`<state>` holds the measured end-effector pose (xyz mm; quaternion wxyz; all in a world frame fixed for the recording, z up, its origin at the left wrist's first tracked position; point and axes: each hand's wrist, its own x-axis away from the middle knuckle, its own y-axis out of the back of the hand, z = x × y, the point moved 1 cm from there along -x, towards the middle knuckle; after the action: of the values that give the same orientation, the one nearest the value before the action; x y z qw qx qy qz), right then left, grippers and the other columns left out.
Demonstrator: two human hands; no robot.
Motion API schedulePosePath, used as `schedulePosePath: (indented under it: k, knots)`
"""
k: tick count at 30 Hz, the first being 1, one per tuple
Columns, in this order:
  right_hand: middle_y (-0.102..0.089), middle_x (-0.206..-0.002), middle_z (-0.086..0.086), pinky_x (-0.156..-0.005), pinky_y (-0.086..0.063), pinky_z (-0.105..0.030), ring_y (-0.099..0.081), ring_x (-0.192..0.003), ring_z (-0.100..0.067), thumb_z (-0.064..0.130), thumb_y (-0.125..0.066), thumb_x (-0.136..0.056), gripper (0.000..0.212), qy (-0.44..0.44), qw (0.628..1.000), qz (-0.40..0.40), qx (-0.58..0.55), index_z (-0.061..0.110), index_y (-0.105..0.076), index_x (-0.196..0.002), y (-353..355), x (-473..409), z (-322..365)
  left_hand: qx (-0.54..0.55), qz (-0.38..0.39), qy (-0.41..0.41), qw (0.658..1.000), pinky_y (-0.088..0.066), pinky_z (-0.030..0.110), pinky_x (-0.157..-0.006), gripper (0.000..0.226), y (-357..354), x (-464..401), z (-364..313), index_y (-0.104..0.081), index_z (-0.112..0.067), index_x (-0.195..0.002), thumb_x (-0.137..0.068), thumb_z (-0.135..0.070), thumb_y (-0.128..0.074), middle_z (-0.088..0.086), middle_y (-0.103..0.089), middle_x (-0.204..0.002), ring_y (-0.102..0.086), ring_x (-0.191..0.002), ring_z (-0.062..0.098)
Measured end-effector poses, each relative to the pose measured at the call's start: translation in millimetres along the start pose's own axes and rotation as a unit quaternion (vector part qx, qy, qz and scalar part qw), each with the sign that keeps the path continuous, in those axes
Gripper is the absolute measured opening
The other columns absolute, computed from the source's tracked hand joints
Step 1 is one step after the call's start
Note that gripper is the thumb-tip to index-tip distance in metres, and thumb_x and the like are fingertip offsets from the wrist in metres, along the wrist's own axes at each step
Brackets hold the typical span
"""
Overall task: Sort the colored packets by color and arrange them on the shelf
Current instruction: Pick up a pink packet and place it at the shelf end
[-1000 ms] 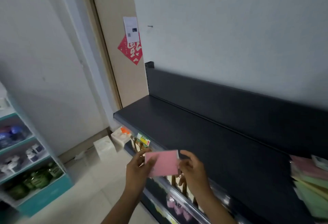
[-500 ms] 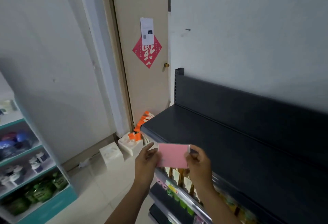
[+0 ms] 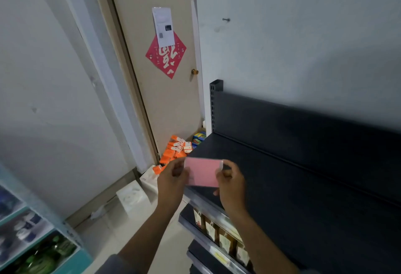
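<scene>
From the head camera, the left hand (image 3: 173,178) and right hand (image 3: 231,183) pinch a pink packet (image 3: 202,175) by its two short ends, holding it upright over the front left corner of the black shelf (image 3: 303,187). Behind it, orange boxes (image 3: 176,150) lie heaped on the floor by the door (image 3: 152,91), which bears a red diamond decoration (image 3: 166,55).

Packet (image 3: 202,175) between left hand (image 3: 173,181) and right hand (image 3: 231,184), over shelf (image 3: 303,187) front-left corner.
</scene>
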<state>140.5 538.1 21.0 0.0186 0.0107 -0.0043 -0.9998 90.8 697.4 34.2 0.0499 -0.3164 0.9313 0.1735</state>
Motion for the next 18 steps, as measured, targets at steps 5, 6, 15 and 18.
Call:
schedulePosePath:
  k: [5, 6, 15, 18]
  knots:
    - [-0.065, -0.101, 0.000, -0.049, -0.055, -0.023, -0.067, -0.089, -0.019, 0.013, -0.058, -0.098, 0.035, 0.015, 0.999, -0.012, 0.035, 0.024, -0.056, -0.130, -22, -55, -5, -0.050, 0.016, -0.024, 0.998, -0.046, 0.009, -0.072, 0.037, -15, -58, 7, -0.062, -0.018, -0.135, -0.098, -0.015, -0.063, -0.001, -0.066, -0.127, -0.062, -0.109, 0.016]
    - [-0.066, -0.101, 0.000, -0.055, -0.059, -0.028, -0.068, -0.091, -0.020, 0.011, -0.058, -0.097, 0.037, 0.015, 0.999, -0.018, 0.049, 0.024, -0.056, -0.132, -24, -63, -7, -0.064, 0.022, -0.026, 0.997, -0.044, 0.007, -0.069, 0.038, -20, -66, 9, -0.062, -0.016, -0.135, -0.098, -0.012, -0.063, 0.000, -0.065, -0.128, -0.061, -0.110, 0.016]
    - [-0.067, -0.113, -0.001, -0.063, -0.041, 0.002, -0.062, -0.101, -0.015, -0.005, -0.047, -0.092, 0.047, 0.055, 0.985, -0.083, 0.140, 0.014, -0.060, -0.133, -36, -136, -17, -0.051, 0.094, -0.052, 0.993, -0.052, 0.014, -0.077, 0.042, -69, -149, 27, -0.066, -0.018, -0.126, -0.091, 0.003, -0.060, -0.010, -0.065, -0.111, -0.063, -0.097, 0.008]
    - [-0.071, -0.113, -0.003, -0.070, -0.052, -0.011, -0.067, -0.102, -0.019, -0.005, -0.047, -0.088, 0.052, 0.041, 0.984, -0.105, 0.138, 0.020, -0.060, -0.132, -49, -161, -28, -0.050, 0.134, -0.035, 0.989, -0.052, 0.023, -0.084, 0.047, -85, -181, 35, -0.063, -0.013, -0.132, -0.090, 0.007, -0.057, -0.005, -0.065, -0.115, -0.062, -0.103, 0.012]
